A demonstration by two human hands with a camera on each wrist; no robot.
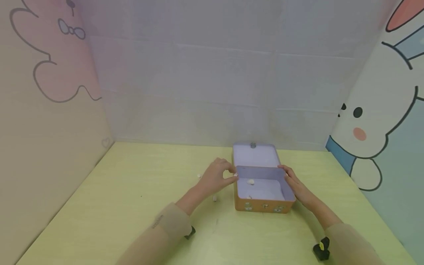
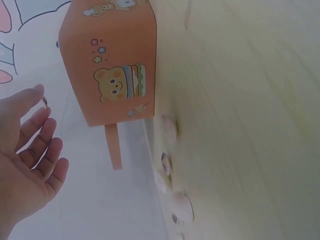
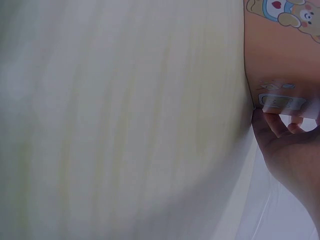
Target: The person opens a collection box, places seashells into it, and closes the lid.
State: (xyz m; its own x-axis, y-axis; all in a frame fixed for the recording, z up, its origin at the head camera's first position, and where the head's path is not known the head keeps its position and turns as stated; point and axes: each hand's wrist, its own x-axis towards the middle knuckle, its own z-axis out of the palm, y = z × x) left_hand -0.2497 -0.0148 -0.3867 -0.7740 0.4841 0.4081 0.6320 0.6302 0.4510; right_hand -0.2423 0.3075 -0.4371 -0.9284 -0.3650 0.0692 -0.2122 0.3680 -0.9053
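Note:
An orange tin box (image 1: 240, 205) with a lilac inside stands on the table, its lid (image 1: 256, 157) swung back. Inside lie a pale seashell (image 1: 251, 182) and a smaller one (image 1: 249, 197) near the front wall. At the box's left rim, my left hand (image 1: 215, 176) pinches a small shell (image 2: 45, 102) between thumb and forefinger; the other fingers are loosely bent. My right hand (image 1: 299, 189) holds the box's right side, fingers bent over the rim near the back corner. In the right wrist view its fingertips touch the box's printed side (image 3: 280, 60).
Several seashells (image 2: 183, 206) lie on the pale yellow table (image 1: 142, 221) left of the box, including one small shell (image 1: 214, 198) near my left wrist. White sheeting (image 1: 198, 73) closes off the back; printed panels (image 1: 391, 121) stand at both sides.

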